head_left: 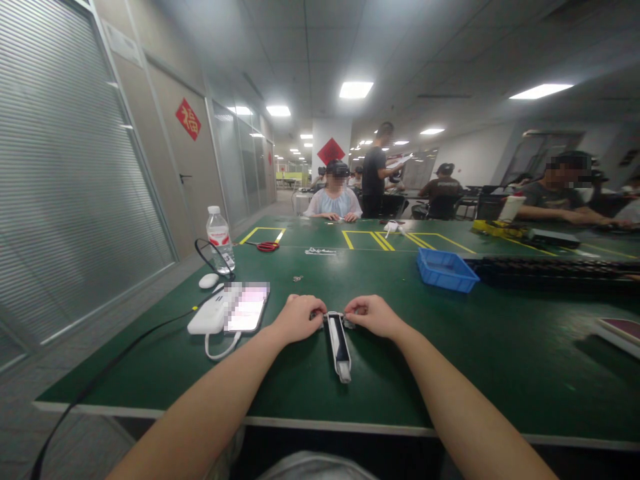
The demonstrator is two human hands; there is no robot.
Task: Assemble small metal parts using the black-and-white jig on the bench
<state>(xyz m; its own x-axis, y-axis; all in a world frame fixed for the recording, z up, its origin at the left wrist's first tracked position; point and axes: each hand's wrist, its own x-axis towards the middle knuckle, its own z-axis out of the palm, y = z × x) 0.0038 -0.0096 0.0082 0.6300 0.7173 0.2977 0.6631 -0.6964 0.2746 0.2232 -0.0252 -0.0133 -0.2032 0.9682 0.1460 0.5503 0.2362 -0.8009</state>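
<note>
A narrow, long metal-framed part (340,343) with a dark middle lies on the green table (450,360), pointing toward me. My left hand (297,319) is closed at the left of its far end, fingers curled onto it. My right hand (373,315) is closed at the right of the same end, pinching it. What small piece sits between the fingertips is too small to make out.
A phone (246,308) lies on a white power bank (210,318) with a cable at the left, near a white mouse (209,281) and a water bottle (220,238). A blue bin (447,270) stands at the right. Red scissors (267,247) lie farther back. Several people sit or stand across the tables.
</note>
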